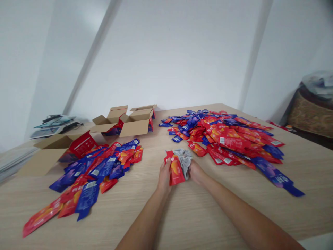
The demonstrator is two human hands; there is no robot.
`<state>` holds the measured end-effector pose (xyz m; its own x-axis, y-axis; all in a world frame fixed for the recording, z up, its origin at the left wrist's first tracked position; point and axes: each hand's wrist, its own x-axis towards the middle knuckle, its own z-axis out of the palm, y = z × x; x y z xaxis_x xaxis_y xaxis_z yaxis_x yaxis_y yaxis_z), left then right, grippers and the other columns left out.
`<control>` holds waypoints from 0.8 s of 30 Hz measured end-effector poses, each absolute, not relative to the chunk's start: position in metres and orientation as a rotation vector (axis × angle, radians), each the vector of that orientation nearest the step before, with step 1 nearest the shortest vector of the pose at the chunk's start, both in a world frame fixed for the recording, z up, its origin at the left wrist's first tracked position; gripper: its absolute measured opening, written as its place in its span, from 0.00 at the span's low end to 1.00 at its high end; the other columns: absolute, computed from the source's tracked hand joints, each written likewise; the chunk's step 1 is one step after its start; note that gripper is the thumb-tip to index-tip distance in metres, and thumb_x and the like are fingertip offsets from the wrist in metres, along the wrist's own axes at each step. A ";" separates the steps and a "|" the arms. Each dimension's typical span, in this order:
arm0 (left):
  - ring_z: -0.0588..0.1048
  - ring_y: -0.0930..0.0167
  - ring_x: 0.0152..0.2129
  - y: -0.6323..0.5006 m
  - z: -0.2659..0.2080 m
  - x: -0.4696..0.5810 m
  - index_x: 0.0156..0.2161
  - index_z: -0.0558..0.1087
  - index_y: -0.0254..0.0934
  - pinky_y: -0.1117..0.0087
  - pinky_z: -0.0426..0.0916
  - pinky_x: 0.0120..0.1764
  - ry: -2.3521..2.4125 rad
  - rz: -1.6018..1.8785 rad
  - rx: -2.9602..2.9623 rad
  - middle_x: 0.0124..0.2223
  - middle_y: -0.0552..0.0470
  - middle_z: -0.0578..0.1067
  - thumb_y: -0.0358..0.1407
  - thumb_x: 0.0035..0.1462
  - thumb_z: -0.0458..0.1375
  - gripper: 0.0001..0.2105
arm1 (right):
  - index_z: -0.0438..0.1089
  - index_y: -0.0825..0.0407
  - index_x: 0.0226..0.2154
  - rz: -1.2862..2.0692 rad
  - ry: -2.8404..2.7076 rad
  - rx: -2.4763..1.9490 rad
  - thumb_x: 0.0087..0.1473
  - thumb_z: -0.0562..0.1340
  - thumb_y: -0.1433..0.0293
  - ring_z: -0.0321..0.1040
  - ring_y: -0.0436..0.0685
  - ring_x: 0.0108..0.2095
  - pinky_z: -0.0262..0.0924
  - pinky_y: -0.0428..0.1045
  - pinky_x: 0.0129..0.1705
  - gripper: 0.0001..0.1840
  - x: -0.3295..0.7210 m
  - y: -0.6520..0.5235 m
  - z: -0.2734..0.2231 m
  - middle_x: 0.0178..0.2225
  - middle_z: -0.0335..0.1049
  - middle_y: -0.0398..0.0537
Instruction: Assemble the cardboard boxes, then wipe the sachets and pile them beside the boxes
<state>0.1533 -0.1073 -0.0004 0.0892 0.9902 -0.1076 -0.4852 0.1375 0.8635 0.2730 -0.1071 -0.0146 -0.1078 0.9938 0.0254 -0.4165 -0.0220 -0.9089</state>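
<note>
My left hand [164, 176] is closed on a red packet [176, 172] with an orange picture on its front, held upright over the middle of the table. Right beside the packet is a crumpled light-grey bundle [184, 158], which could be cloth or soft cord. My right hand [196, 172] grips this bundle from its right side, its fingertips partly hidden behind it. Bundle and packet touch or overlap between the two hands. Just beyond my right hand begins a large heap of red and blue packets [226, 135].
Another pile of red and blue packets [104, 166] spreads over the left of the pale wooden table [145, 215]. Behind it are open cardboard boxes [135, 127] with raised flaps. Flat bags [53, 123] lie at the far left, and a patterned brown object [312, 111] stands at the right.
</note>
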 end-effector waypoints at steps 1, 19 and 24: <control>0.76 0.67 0.33 -0.106 -0.003 0.153 0.42 0.71 0.34 0.66 0.70 0.39 0.892 1.355 0.786 0.38 0.45 0.78 0.45 0.51 0.58 0.18 | 0.70 0.51 0.40 1.479 -1.014 -0.829 0.48 0.59 0.51 0.71 0.59 0.39 0.63 0.55 0.44 0.24 0.266 -0.111 -0.014 0.35 0.75 0.48; 0.74 0.71 0.29 -0.090 -0.009 0.140 0.36 0.71 0.36 0.72 0.67 0.35 1.049 1.538 0.877 0.32 0.51 0.77 0.48 0.51 0.57 0.16 | 0.70 0.52 0.33 1.344 -1.356 -0.920 0.44 0.64 0.57 0.66 0.51 0.22 0.62 0.47 0.25 0.18 0.254 -0.112 -0.027 0.24 0.71 0.41; 0.64 0.78 0.12 -0.089 -0.007 0.140 0.27 0.69 0.33 0.77 0.58 0.18 1.056 1.354 0.902 0.17 0.58 0.69 0.48 0.46 0.61 0.17 | 0.70 0.54 0.28 1.326 -1.260 -1.111 0.46 0.62 0.53 0.60 0.49 0.15 0.55 0.44 0.17 0.20 0.266 -0.106 -0.024 0.18 0.68 0.41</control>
